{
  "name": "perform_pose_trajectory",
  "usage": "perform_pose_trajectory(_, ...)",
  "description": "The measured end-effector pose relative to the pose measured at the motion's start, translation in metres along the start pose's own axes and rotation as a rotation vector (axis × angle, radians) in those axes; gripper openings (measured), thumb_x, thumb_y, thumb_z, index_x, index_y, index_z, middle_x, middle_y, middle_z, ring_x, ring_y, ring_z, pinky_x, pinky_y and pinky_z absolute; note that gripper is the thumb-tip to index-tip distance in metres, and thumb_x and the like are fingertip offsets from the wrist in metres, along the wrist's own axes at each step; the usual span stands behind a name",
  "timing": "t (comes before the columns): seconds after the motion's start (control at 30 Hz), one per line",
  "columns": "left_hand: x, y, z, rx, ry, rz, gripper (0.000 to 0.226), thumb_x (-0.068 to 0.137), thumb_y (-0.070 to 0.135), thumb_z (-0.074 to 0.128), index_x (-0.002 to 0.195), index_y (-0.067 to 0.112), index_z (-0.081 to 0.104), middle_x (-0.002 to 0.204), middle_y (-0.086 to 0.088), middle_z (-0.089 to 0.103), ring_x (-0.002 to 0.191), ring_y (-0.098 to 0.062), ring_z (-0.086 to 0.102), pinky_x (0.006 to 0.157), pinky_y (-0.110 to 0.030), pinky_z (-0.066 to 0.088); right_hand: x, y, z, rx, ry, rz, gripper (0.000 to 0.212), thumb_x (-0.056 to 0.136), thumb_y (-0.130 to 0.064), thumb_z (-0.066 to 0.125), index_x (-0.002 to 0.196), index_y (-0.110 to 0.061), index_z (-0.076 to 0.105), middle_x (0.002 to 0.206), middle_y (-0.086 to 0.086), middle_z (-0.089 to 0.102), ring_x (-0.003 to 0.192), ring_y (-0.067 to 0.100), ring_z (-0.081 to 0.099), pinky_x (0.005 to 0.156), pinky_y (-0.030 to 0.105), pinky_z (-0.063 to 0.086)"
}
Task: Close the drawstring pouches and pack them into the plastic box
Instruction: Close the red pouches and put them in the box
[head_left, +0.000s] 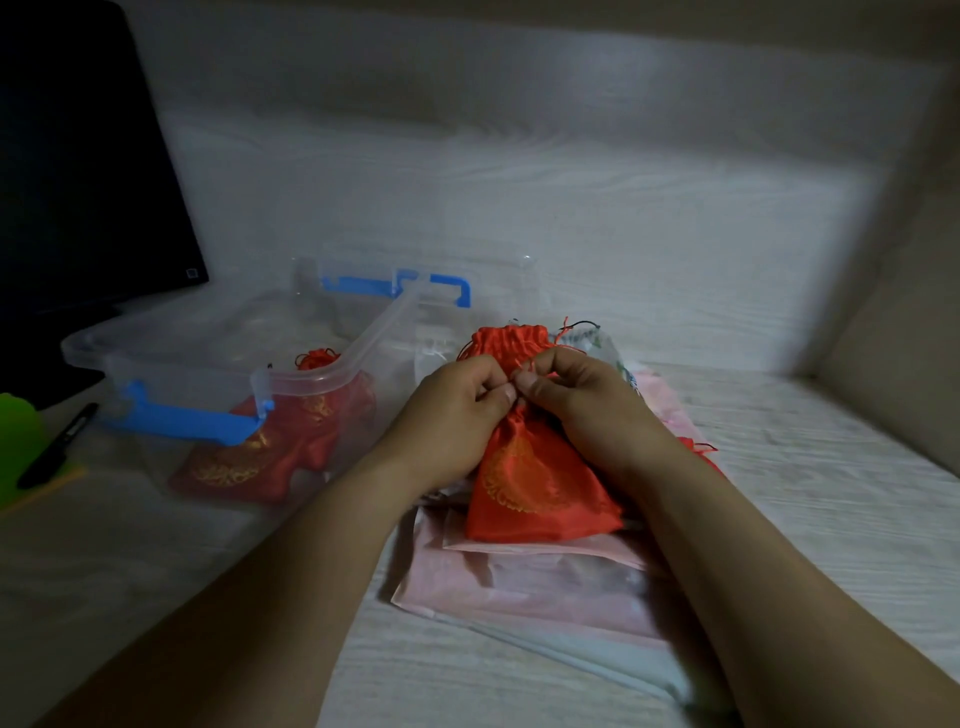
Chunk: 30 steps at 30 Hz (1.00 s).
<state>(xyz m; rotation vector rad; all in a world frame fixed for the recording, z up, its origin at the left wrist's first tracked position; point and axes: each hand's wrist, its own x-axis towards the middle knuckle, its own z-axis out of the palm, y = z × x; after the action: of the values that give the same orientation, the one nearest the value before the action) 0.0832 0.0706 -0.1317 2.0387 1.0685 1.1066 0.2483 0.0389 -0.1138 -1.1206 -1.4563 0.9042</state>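
A red satin pouch (540, 488) with a round gold emblem lies on a stack of flat pink pouches (545, 587) mid-table, its neck gathered and its frilled top pointing away. Just to its left, an open clear plastic box (311, 381) with blue latches holds a second red pouch (270, 452).

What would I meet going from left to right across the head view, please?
Green object → pen → plastic box → left hand → right hand; both hands pinch the red pouch.
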Motion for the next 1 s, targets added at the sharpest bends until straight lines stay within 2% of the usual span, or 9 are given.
perform_pose_trajectory(0.1,0.000,-0.001,0.002,-0.055,0.007,-0.012,0.022,0.104,0.023,0.060,0.082,0.022,0.064,0.056,0.020,0.058,0.048,0.002,0.045,0.056,-0.025,0.034,0.000,-0.001,0.000,0.083,-0.013,0.045,0.023,0.102,-0.010,0.060,0.079,-0.010,0.064,0.071,0.014,0.062,0.059,0.018,0.049,0.058,0.030,0.040)
perform_pose_trajectory(0.23,0.002,-0.002,0.005,-0.012,0.041,-0.009,0.020,0.103,0.027,0.060,0.085,0.020,0.063,0.069,0.005,0.066,0.052,0.000,0.045,0.057,-0.028,0.038,0.001,-0.002,-0.001,0.222,-0.049,0.165,0.033,0.103,-0.009,0.055,0.071,-0.010,0.061,0.061,0.011,0.056,0.049,0.017,0.045,0.051,0.029,0.036)
perform_pose_trajectory(0.3,0.000,-0.001,0.006,0.033,0.066,0.007,0.020,0.103,0.028,0.060,0.084,0.020,0.061,0.075,0.000,0.068,0.057,-0.004,0.049,0.059,-0.030,0.042,0.001,-0.001,-0.003,0.262,-0.064,0.210,0.033,0.104,-0.009,0.052,0.072,-0.011,0.060,0.064,0.009,0.055,0.047,0.015,0.043,0.049,0.029,0.031)
perform_pose_trajectory(0.43,-0.003,0.003,0.007,0.049,0.079,0.011,0.023,0.103,0.028,0.060,0.081,0.019,0.057,0.066,0.005,0.059,0.057,-0.005,0.048,0.059,-0.031,0.041,0.005,0.000,-0.005,0.329,-0.050,0.255,0.023,0.104,-0.008,0.049,0.083,-0.012,0.059,0.063,0.003,0.056,0.042,0.012,0.041,0.045,0.026,0.028)
perform_pose_trajectory(0.57,0.002,0.002,0.003,-0.103,0.068,-0.055,0.025,0.104,0.025,0.058,0.084,0.011,0.057,0.056,0.011,0.049,0.050,-0.005,0.042,0.057,-0.029,0.036,0.008,0.004,-0.004,0.456,-0.036,0.280,0.017,0.102,-0.011,0.050,0.088,-0.013,0.059,0.065,0.002,0.053,0.044,0.011,0.041,0.043,0.022,0.036)
perform_pose_trajectory(0.7,0.002,0.008,-0.002,-0.223,0.094,-0.119,0.028,0.106,0.024,0.053,0.086,0.004,0.056,0.050,0.012,0.042,0.047,-0.007,0.037,0.052,-0.028,0.032,0.007,0.002,-0.005,0.473,-0.055,0.258,0.016,0.101,-0.007,0.054,0.084,-0.008,0.056,0.064,0.005,0.055,0.048,0.012,0.045,0.047,0.021,0.042)
perform_pose_trajectory(0.87,0.002,0.010,-0.005,-0.173,0.183,-0.120,0.045,0.106,0.039,0.045,0.064,0.025,0.047,0.056,0.009,0.043,0.056,-0.014,0.040,0.061,-0.038,0.036,0.006,-0.001,-0.009,0.415,-0.090,0.217,0.018,0.100,-0.006,0.056,0.083,-0.009,0.057,0.071,0.006,0.058,0.054,0.012,0.049,0.053,0.021,0.042)
perform_pose_trajectory(0.93,0.000,0.014,-0.005,-0.137,0.175,-0.095,0.048,0.107,0.037,0.047,0.063,0.019,0.047,0.055,0.007,0.044,0.054,-0.013,0.040,0.061,-0.036,0.036,0.006,0.001,-0.010,0.365,-0.056,0.186,0.016,0.099,-0.005,0.060,0.083,-0.007,0.060,0.071,0.010,0.059,0.055,0.014,0.052,0.054,0.022,0.044)
perform_pose_trajectory(1.0,-0.005,0.018,-0.005,-0.083,0.090,-0.025,0.046,0.107,0.033,0.052,0.065,0.013,0.050,0.056,0.004,0.045,0.054,-0.010,0.041,0.059,-0.033,0.037,0.005,0.003,-0.011,0.340,-0.008,0.164,0.015,0.097,-0.004,0.063,0.082,-0.005,0.062,0.070,0.015,0.060,0.056,0.017,0.055,0.057,0.025,0.047)
